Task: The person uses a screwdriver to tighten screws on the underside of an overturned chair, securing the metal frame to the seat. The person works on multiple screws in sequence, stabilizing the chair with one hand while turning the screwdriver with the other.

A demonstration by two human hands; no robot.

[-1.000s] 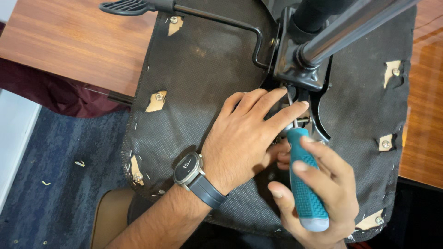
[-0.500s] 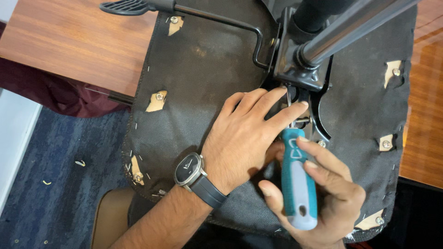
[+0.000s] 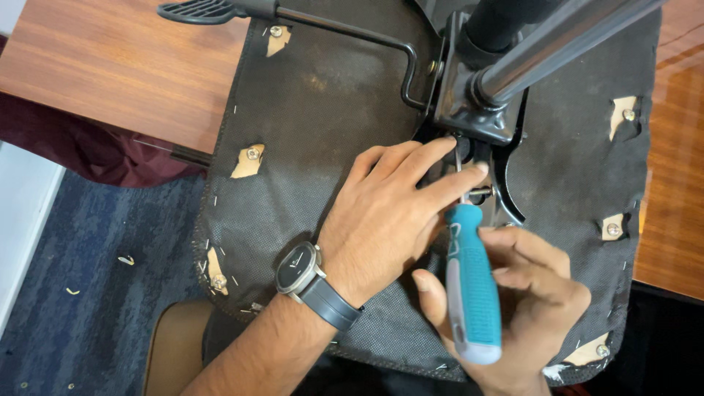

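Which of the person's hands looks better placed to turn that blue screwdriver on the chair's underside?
The right hand: it already grips the screwdriver by its teal handle. The left hand lies on the seat underside, its fingertips steadying the shaft near the metal bracket.

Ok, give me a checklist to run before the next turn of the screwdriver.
1. Right hand wrapped round the screwdriver handle: ok.
2. Left hand steadying the shaft, fingertips beside it: ok.
3. Tip seated in the screw: cannot tell, hidden among fingers and bracket.
4. Shaft square to the seat: cannot tell from this view.
5. Seat resting on the table: ok.
6. Lever away from both hands: ok.
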